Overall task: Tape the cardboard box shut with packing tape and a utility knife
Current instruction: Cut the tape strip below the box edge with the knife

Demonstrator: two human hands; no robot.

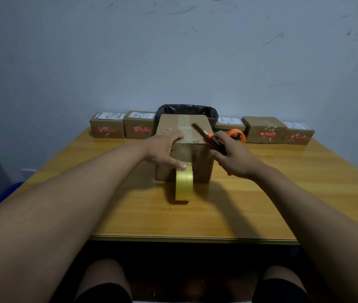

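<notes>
Scuffed grey wall, glossy wooden table [261, 193]; the cardboard box [183, 149] sits under the left hand [162, 147], palm spread flat on its lid; light, stiff board, probably steadiest pressed near the seam; right hand [232, 158] grips the knife [208, 137], blade out; slick yellow tape roll [184, 184] stands below the left thumb.

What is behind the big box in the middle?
Behind the big box stands a bin with a black bag; only its rim shows, the box covers the rest. Small boxes line the wall either side. An orange tape holder peeks out at right.
</notes>
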